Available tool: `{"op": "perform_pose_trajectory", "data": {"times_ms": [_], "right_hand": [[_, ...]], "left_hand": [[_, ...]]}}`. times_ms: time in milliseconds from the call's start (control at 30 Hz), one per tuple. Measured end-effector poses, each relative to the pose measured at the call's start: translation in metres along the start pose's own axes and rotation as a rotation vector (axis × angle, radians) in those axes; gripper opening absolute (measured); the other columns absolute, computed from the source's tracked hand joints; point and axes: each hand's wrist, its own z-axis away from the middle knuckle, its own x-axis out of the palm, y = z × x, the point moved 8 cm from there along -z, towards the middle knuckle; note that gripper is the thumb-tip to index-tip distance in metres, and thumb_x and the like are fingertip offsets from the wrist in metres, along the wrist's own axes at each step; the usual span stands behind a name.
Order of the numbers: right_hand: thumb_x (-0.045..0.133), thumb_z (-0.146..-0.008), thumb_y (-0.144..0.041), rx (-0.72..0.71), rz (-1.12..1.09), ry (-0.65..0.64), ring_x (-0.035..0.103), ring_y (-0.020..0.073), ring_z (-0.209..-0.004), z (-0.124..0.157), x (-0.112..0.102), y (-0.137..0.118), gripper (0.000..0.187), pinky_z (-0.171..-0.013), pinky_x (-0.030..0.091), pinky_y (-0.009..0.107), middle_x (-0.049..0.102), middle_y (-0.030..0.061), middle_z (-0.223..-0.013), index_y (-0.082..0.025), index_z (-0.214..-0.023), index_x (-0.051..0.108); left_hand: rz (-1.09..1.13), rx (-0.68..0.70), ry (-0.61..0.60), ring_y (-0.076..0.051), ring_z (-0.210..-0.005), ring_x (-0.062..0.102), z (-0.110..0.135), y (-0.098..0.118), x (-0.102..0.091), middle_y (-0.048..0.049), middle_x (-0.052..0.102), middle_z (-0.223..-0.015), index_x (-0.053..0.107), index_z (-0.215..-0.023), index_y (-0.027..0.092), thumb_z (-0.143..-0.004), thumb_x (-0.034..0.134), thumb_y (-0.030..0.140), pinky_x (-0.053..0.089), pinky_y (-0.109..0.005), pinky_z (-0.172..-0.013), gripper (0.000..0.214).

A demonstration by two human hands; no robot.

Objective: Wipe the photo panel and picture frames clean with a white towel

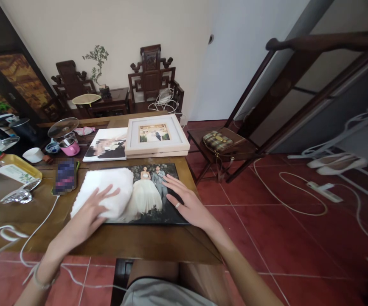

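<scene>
Clock positions are taken from the middle of the photo panel, twelve being the side away from the person. The panel lies flat on the brown table, near its front edge, and shows a couple, one in a white gown, one in a grey suit. A thick white cloth covers its nine o'clock side. The left hand rests on the cloth, palm down, fingers spread wide, gripping nothing firmly that can be seen. The right hand, a ring on one finger, is at three o'clock, over the panel's edge, fingers extended and thumb apart, empty; from this angle it cannot be determined whether its palm bears on the surface or sits just above it. At one o'clock, near the panel, lies a pale framed picture; just beside it, at eleven, a white-bordered print. A phone is at ten o'clock, a white cable running from its lower end; farther out on that bearing are a pink cup and a bottle of yellow liquid, tilted. At two o'clock, off the table, a plaid bag sits upon a dark wooden chair.
</scene>
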Motion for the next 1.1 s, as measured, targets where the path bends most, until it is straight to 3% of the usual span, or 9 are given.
{"op": "perform_pose_trajectory", "data": {"times_ms": [167, 333, 467, 600, 700, 800, 900, 967, 1100], "right_hand": [[0.047, -0.096, -0.033, -0.005, -0.009, -0.003, 0.036, 0.0234, -0.140, -0.001, 0.001, -0.001, 0.039, -0.115, 0.030, 0.052, 0.049, 0.0085, -0.145, -0.026, -0.133, 0.057], [0.048, -0.095, -0.034, -0.006, -0.026, 0.010, 0.037, 0.0239, -0.140, -0.001, 0.001, -0.001, 0.038, -0.115, 0.030, 0.053, 0.050, 0.0072, -0.145, -0.028, -0.132, 0.057], [0.049, -0.095, -0.034, 0.003, -0.025, 0.014, 0.037, 0.0243, -0.140, 0.000, 0.001, 0.000, 0.038, -0.115, 0.030, 0.053, 0.050, 0.0073, -0.144, -0.028, -0.131, 0.058], [0.048, -0.095, -0.033, 0.007, -0.022, 0.005, 0.037, 0.0245, -0.139, 0.000, 0.001, 0.001, 0.038, -0.114, 0.031, 0.053, 0.049, 0.0085, -0.145, -0.026, -0.132, 0.057], [0.047, -0.095, -0.033, 0.002, -0.011, -0.005, 0.037, 0.0240, -0.140, 0.000, 0.001, 0.001, 0.039, -0.115, 0.031, 0.053, 0.048, 0.0098, -0.146, -0.024, -0.133, 0.057], [0.047, -0.096, -0.032, 0.001, -0.009, -0.003, 0.036, 0.0235, -0.140, 0.000, 0.000, 0.001, 0.039, -0.115, 0.031, 0.053, 0.048, 0.0092, -0.146, -0.025, -0.133, 0.056], [0.048, -0.095, -0.032, -0.001, -0.017, 0.004, 0.036, 0.0239, -0.140, 0.000, 0.000, 0.000, 0.039, -0.114, 0.032, 0.053, 0.048, 0.0078, -0.146, -0.028, -0.133, 0.056], [0.048, -0.095, -0.032, -0.002, -0.017, 0.002, 0.036, 0.0240, -0.140, 0.000, 0.000, 0.000, 0.039, -0.115, 0.031, 0.053, 0.048, 0.0078, -0.146, -0.028, -0.133, 0.055], [0.048, -0.095, -0.032, -0.002, -0.023, 0.010, 0.036, 0.0243, -0.140, 0.001, 0.000, 0.001, 0.039, -0.115, 0.031, 0.053, 0.048, 0.0073, -0.146, -0.029, -0.134, 0.055]], "left_hand": [[0.049, 0.001, -0.048, -0.022, -0.147, 0.018, 0.051, 0.038, 0.007, -0.0026, 0.037, -0.153, 0.050, -0.079, 0.021, -0.095, 0.041, 0.012, 0.018, -0.052, -0.120, 0.020], [0.083, -0.082, -0.069, -0.025, -0.147, 0.018, 0.072, 0.021, 0.014, -0.0029, 0.035, -0.154, 0.057, -0.085, 0.022, -0.096, 0.042, 0.018, 0.021, -0.052, -0.118, 0.019], [0.064, -0.148, -0.041, -0.027, -0.146, 0.021, 0.055, -0.016, 0.012, -0.0055, 0.039, -0.152, 0.064, -0.097, 0.022, -0.097, 0.043, 0.030, 0.031, -0.048, -0.115, 0.022], [0.039, -0.141, 0.032, -0.028, -0.140, 0.036, 0.017, -0.053, -0.001, -0.0075, 0.049, -0.145, 0.066, -0.103, 0.021, -0.098, 0.041, 0.042, 0.038, -0.043, -0.110, 0.033], [0.009, -0.142, 0.034, -0.030, -0.136, 0.043, -0.014, -0.074, -0.007, -0.0093, 0.059, -0.134, 0.067, -0.105, 0.020, -0.097, 0.042, 0.049, 0.036, -0.044, -0.111, 0.039], [-0.042, -0.157, 0.044, -0.033, -0.139, 0.036, -0.037, -0.086, -0.009, -0.0131, 0.050, -0.143, 0.066, -0.104, 0.018, -0.095, 0.045, 0.050, 0.026, -0.051, -0.115, 0.040], [-0.127, -0.193, 0.050, -0.035, -0.145, 0.021, -0.043, -0.085, -0.003, -0.0163, 0.034, -0.153, 0.063, -0.108, 0.015, -0.097, 0.042, 0.037, 0.018, -0.064, -0.112, 0.033], [-0.170, -0.202, 0.043, -0.035, -0.146, 0.015, -0.039, -0.074, 0.002, -0.0153, 0.033, -0.154, 0.064, -0.105, 0.015, -0.096, 0.038, 0.025, 0.017, -0.070, -0.109, 0.029], [-0.167, -0.138, 0.038, -0.030, -0.147, 0.014, -0.016, -0.030, 0.008, -0.0108, 0.034, -0.154, 0.063, -0.087, 0.017, -0.094, 0.039, 0.016, 0.017, -0.066, -0.112, 0.025]]}}
